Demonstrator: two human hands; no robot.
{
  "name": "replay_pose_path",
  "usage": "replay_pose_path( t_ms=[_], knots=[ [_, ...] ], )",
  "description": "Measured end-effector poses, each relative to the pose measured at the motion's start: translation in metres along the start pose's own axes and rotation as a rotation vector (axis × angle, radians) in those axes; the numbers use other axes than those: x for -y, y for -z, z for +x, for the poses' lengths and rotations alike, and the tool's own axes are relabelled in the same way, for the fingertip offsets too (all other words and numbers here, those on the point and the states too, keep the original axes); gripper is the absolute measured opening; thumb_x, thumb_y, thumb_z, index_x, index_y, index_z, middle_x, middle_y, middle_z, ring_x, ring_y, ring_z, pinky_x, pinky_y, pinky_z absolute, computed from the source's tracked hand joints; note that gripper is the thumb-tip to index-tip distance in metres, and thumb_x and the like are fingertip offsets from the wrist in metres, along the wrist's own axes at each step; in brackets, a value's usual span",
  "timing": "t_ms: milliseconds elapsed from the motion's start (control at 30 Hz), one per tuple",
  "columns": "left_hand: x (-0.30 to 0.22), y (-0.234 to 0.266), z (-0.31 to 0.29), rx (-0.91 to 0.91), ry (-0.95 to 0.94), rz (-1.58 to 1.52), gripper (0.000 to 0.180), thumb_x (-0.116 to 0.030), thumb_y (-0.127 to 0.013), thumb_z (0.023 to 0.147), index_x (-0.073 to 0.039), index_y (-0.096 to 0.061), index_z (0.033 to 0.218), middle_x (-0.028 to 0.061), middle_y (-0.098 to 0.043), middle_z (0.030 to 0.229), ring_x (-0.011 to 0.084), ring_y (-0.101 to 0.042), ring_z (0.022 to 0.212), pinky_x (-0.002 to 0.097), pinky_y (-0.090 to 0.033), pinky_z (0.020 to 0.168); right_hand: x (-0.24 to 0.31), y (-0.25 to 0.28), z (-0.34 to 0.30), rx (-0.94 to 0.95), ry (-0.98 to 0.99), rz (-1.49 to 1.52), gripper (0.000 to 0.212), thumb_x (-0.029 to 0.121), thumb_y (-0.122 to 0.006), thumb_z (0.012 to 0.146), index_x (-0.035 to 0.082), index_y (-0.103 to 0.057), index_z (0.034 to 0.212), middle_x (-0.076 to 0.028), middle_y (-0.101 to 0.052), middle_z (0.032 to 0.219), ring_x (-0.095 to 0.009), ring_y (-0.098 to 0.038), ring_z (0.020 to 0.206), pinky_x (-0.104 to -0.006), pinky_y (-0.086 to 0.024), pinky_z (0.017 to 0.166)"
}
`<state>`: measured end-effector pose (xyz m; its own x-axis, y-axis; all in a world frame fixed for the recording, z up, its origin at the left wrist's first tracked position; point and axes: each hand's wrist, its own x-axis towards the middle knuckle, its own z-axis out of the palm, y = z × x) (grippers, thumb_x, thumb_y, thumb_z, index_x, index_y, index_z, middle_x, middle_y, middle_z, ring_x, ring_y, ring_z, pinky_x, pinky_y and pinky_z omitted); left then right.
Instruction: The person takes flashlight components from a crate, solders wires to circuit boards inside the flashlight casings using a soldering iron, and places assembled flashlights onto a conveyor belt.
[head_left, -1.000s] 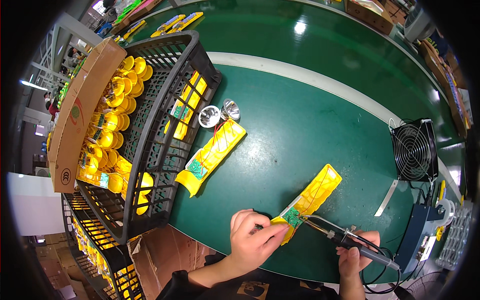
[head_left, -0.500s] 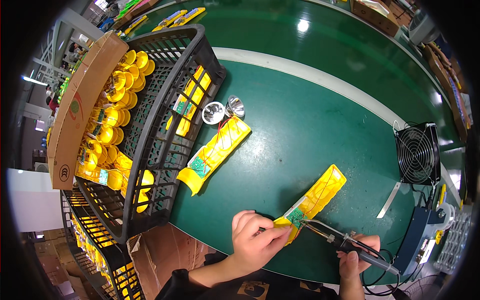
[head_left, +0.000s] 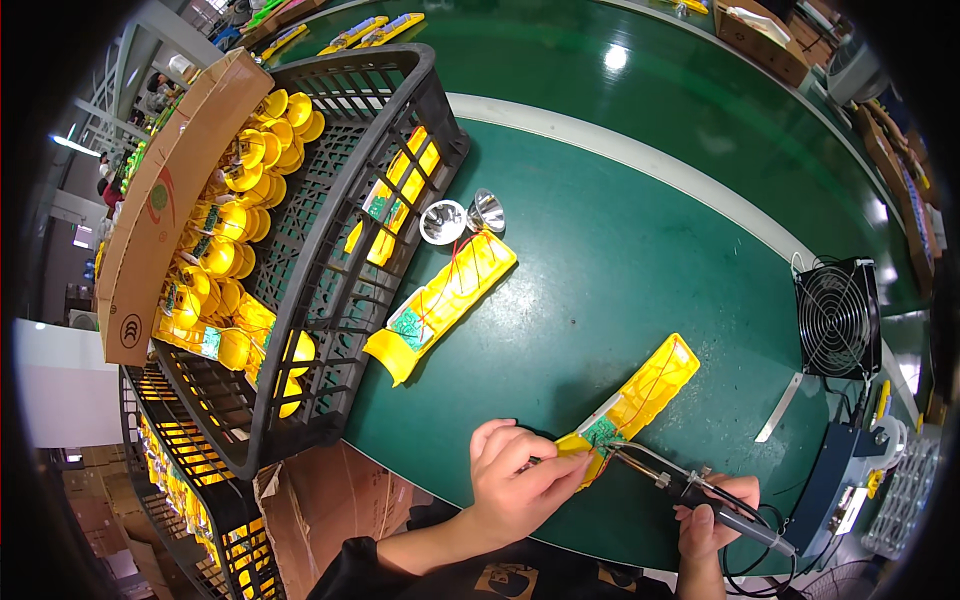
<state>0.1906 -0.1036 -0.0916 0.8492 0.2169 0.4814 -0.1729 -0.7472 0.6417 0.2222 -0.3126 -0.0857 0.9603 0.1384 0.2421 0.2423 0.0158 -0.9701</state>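
Well to the right of the black crate (head_left: 447,125), on the green tabletop (head_left: 580,270), your yellow housing (head_left: 650,385) lies open side up, leaving its circuit board (head_left: 602,432) exposed. Your left hand (head_left: 510,490) has its grip closed to a pinch at the housing's end nearest you, apparently to steady it; whether a wire is caught too is hidden. Your right hand (head_left: 715,515) has its grip wrapped round the soldering iron (head_left: 740,525), likely slanted to bring its tip to the board with fingers clear. Just right of the crate lie a second housing (head_left: 455,290) and silver reflectors (head_left: 443,222), seemingly parked out of your way.
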Motion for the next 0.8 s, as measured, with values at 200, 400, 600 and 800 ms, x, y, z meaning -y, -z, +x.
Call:
replay_pose_path(
  t_ms=[200,400,600,800],
  knots=[
    [-0.0001,-0.0008,-0.0008,-0.003,0.003,0.009,0.022,-0.007,-0.077,0.050,-0.013,-0.064,0.066,-0.0037,-0.044,0.064,0.0146,-0.044,0.061,0.0356,-0.038,0.067,0.0011,-0.0009,-0.0003,-0.002,-0.016,0.008,0.035,0.022,-0.063,0.077,0.000,-0.036,0.087,-0.006,-0.050,0.058,-0.011,-0.048,0.045,-0.0215,-0.042,0.045],
    [0.0012,-0.0018,-0.0012,-0.017,-0.001,0.001,0.021,-0.007,-0.077,0.050,-0.013,-0.064,0.065,-0.0037,-0.044,0.063,0.0146,-0.044,0.060,0.0347,-0.038,0.065,0.0013,0.0001,-0.0001,0.006,-0.016,-0.024,0.035,0.022,-0.063,0.078,0.001,-0.036,0.086,-0.006,-0.049,0.058,-0.011,-0.048,0.045,-0.0218,-0.042,0.046],
    [0.0007,-0.0010,-0.0001,-0.016,0.002,0.000,0.022,-0.006,-0.077,0.050,-0.013,-0.064,0.065,-0.0037,-0.044,0.063,0.0146,-0.044,0.060,0.0345,-0.038,0.065,-0.0002,0.0030,-0.0017,0.031,-0.003,-0.048,0.035,0.023,-0.063,0.077,0.001,-0.037,0.085,-0.006,-0.050,0.059,-0.011,-0.049,0.045,-0.0219,-0.042,0.047],
    [0.0008,-0.0014,-0.0006,-0.019,0.011,-0.009,0.022,-0.006,-0.077,0.049,-0.014,-0.064,0.065,-0.0038,-0.044,0.063,0.0142,-0.044,0.059,0.0345,-0.037,0.065,-0.0007,0.0026,-0.0011,0.028,0.003,-0.042,0.035,0.023,-0.064,0.076,0.002,-0.037,0.086,-0.006,-0.049,0.060,-0.011,-0.049,0.045,-0.0219,-0.042,0.047]
  ],
)
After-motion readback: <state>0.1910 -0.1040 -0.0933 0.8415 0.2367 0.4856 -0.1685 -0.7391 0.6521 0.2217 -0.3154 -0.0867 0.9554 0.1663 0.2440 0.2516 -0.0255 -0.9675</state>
